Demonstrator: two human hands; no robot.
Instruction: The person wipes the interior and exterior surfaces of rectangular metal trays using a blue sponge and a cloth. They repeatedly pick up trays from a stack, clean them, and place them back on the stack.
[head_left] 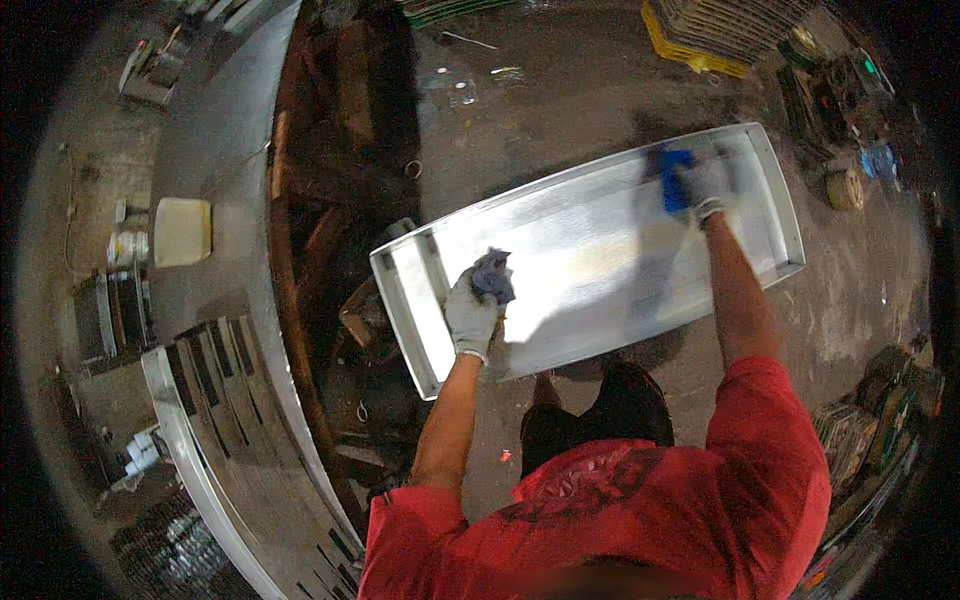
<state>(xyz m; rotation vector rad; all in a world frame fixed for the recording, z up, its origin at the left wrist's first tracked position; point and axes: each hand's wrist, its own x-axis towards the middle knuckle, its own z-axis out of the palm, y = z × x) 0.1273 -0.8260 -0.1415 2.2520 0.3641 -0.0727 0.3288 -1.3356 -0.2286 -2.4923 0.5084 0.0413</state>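
Note:
A long white metal panel with raised edges, like a shallow tray, lies slantwise in front of me. Near its left end my left hand, in a pale glove, is closed round a crumpled dark grey rag. Toward the right end, my right hand, also gloved and blurred by motion, holds a blue cloth against the panel's inner face. Bright light falls on the panel's left half, and a shadow crosses it beside the blue cloth.
Left of the panel stands a long metal-topped bench bearing a cream plastic container and dark slatted strips. A stack of ribbed panels with a yellow edge is at the far right. A tape roll sits right.

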